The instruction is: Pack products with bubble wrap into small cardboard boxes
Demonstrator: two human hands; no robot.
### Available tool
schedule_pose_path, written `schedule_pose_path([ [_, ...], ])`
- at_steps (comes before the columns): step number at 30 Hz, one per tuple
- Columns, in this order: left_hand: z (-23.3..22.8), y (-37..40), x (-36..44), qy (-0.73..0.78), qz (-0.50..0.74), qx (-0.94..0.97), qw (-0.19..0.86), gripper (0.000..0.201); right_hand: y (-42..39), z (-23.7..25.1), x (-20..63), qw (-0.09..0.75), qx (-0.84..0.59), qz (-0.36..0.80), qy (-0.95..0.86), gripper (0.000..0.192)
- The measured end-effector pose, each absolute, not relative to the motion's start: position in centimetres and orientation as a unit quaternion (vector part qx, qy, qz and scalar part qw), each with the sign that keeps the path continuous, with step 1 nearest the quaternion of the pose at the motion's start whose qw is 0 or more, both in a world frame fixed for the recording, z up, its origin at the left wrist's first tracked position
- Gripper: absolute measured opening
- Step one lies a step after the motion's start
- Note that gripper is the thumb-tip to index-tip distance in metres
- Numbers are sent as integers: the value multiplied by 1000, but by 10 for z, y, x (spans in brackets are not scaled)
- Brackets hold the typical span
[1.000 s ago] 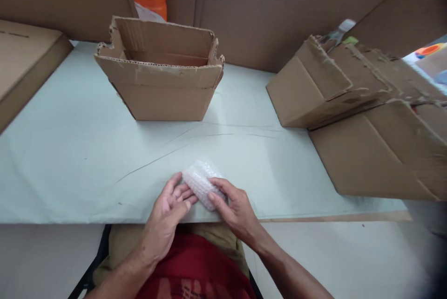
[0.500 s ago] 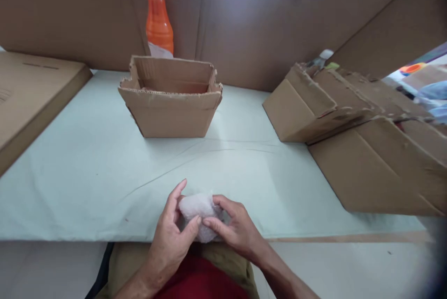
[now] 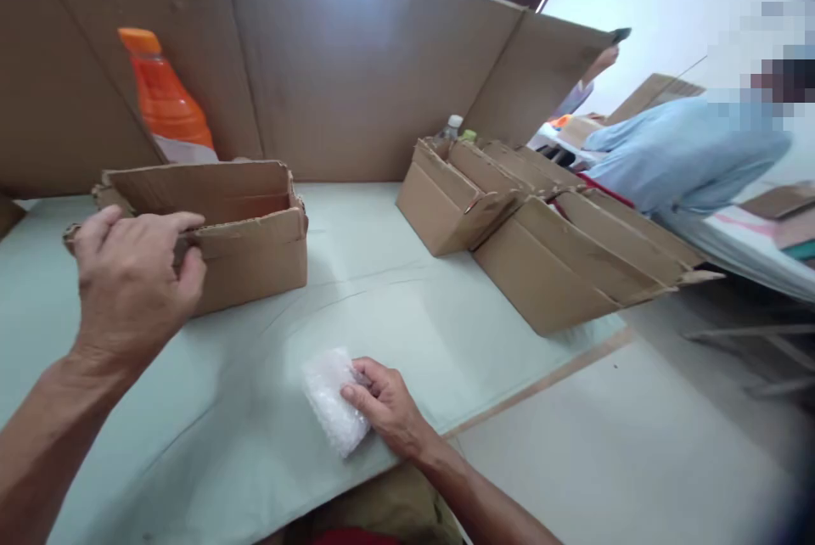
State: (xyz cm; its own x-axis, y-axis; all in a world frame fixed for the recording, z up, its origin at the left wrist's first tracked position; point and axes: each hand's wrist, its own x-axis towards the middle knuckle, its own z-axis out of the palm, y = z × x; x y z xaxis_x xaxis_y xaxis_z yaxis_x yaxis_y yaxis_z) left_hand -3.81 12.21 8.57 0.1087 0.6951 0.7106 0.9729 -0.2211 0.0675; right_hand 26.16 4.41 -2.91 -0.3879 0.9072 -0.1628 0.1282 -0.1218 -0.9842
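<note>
My right hand [image 3: 385, 401] pinches a bubble-wrap packet [image 3: 334, 401] by its right side, thumb on top, just over the near part of the table. What the wrap contains, if anything, cannot be made out. To the left, my left hand [image 3: 137, 282] grips the near rim of an open cardboard box [image 3: 255, 261]. Its fingers bend over the edge and the thumb lies against the front wall. The box's contents are hidden behind that wall.
Behind the box stands an orange bottle [image 3: 169, 103] against a tall cardboard partition [image 3: 356, 61]. More cardboard boxes [image 3: 541, 265] sit on the right of the cloth-covered table [image 3: 267, 392], with a clear bottle [image 3: 452, 127] behind. A person in light blue [image 3: 688, 146] is at the far right.
My left hand has left the bubble-wrap packet and moved to the box's rim. The packet now lies flatter in my right hand alone. The view has swung to the right.
</note>
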Motion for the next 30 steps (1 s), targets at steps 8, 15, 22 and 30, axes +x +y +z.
schedule_pose_path([
  [8, 89, 40, -8, -487, -318, -785, 213, 17, 80, 31, 315, 417, -473, 524, -572, 39],
  [15, 90, -31, 19, -428, -323, -834, 130, 27, 90, 159, 290, 423, -346, 233, -804, 19],
  [22, 75, -36, 26, -428, -389, -801, 153, 32, 113, 164, 184, 41, -227, -114, -966, 19],
  [30, 78, -35, 28, -420, -410, -798, 137, 30, 130, 138, 143, -217, -210, -26, -953, 16],
])
